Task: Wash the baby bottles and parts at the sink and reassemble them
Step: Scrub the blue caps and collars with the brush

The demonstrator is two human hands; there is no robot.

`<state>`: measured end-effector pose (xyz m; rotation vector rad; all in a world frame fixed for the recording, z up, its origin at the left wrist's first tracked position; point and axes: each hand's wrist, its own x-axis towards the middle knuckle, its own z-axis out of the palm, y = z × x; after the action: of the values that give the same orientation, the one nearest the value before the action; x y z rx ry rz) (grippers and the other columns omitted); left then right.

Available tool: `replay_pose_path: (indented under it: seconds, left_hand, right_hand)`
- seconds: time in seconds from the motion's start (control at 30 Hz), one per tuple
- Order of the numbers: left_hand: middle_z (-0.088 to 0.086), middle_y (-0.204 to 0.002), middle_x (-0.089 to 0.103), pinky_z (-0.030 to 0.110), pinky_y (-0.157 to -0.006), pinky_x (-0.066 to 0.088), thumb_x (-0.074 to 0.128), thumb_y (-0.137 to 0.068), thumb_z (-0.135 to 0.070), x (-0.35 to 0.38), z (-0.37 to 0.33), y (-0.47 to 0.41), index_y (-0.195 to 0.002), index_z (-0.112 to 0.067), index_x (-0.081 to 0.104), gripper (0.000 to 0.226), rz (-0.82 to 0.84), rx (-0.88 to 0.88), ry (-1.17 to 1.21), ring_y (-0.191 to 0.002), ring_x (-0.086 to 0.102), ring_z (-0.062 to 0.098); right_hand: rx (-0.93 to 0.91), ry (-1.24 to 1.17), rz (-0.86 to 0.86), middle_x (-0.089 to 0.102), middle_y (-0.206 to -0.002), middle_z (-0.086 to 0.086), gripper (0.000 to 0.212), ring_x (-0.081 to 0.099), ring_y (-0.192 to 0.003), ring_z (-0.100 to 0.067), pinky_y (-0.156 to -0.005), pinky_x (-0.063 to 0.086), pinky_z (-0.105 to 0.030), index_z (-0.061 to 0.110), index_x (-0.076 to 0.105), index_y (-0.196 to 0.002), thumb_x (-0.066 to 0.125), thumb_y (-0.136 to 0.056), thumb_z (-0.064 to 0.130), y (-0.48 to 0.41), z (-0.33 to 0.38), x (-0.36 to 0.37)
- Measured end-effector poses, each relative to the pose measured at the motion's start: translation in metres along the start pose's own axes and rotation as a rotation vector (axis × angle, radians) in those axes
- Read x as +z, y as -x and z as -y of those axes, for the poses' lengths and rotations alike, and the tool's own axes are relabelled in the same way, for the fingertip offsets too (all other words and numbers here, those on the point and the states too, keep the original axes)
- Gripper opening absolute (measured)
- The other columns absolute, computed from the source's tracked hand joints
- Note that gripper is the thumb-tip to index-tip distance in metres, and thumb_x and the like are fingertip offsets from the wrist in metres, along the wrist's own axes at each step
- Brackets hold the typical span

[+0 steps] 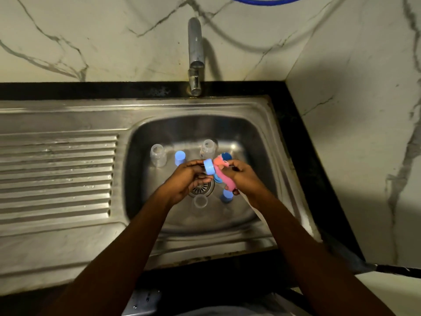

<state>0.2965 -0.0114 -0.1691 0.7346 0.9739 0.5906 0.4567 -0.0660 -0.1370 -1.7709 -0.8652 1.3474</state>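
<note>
Head: left hand (189,180) grips blue ring (209,168) beside sponge (219,173)

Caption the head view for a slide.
Over a steel sink, the left hand holds a blue bottle ring against a pink sponge gripped by the right hand; two clear bottles stand inside.

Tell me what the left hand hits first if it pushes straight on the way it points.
Probably the pink sponge in the right hand; the left hand aims its blue cap straight at it, though depth is unclear.
</note>
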Motion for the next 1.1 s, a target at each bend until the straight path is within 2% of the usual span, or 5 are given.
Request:
replay_pose_path:
  seconds: [0.13, 0.47, 0.67, 0.87, 1.1]
  left_hand:
    - [0.011, -0.094, 0.074, 0.025, -0.071, 0.06, 0.042, -0.101, -0.014, -0.004, -0.001, 0.022, -0.101, -0.006, 0.069, 0.027, -0.024, -0.019, 0.166, -0.08, 0.072, 0.019]
    - [0.01, -0.095, 0.074, 0.023, -0.063, 0.057, 0.05, -0.101, -0.016, -0.024, 0.0, 0.055, -0.111, -0.011, 0.068, 0.022, 0.031, 0.131, 0.051, -0.077, 0.067, 0.021]
    - [0.011, -0.11, 0.072, 0.035, -0.086, 0.055, 0.061, -0.088, -0.024, -0.019, 0.002, 0.069, -0.122, -0.008, 0.064, 0.038, 0.066, 0.299, -0.015, -0.101, 0.063, 0.028]
    - [0.025, -0.101, 0.066, 0.03, -0.071, 0.054, 0.05, -0.098, -0.032, -0.014, -0.012, 0.077, -0.114, -0.006, 0.069, 0.036, 0.034, 0.208, -0.02, -0.085, 0.062, 0.028]
    - [0.012, -0.105, 0.073, 0.027, -0.081, 0.055, 0.052, -0.097, -0.029, -0.015, 0.0, 0.086, -0.116, -0.012, 0.069, 0.031, -0.013, 0.322, -0.063, -0.095, 0.069, 0.021]
  right_hand:
    - [-0.149, 0.133, 0.005, 0.065, -0.067, 0.014, 0.013, 0.059, -0.059, 0.001, -0.054, 0.044, -0.014, 0.021, 0.067, -0.088, 0.067, -0.091, 0.033, 0.014, 0.002, 0.013]
    - [-0.55, 0.682, -0.004, 0.065, -0.104, 0.003, 0.019, 0.061, -0.093, -0.013, -0.081, 0.049, -0.029, 0.019, 0.07, -0.11, 0.061, -0.093, 0.023, 0.046, 0.001, 0.035]
    - [0.193, -0.23, 0.088, 0.067, -0.082, -0.008, 0.019, 0.055, -0.052, -0.015, -0.041, 0.033, -0.022, 0.014, 0.065, -0.105, 0.056, -0.097, 0.028, 0.065, 0.034, 0.044]
    - [-0.701, 0.828, -0.108, 0.064, -0.11, 0.008, 0.023, 0.063, -0.092, -0.016, -0.074, 0.052, -0.034, 0.022, 0.066, -0.113, 0.054, -0.095, 0.026, 0.07, -0.006, 0.051]
    - [0.338, -0.506, 0.178, 0.061, -0.074, -0.011, 0.018, 0.049, -0.048, -0.012, -0.034, 0.032, -0.017, 0.007, 0.065, -0.097, 0.057, -0.096, 0.024, 0.078, 0.044, 0.053]
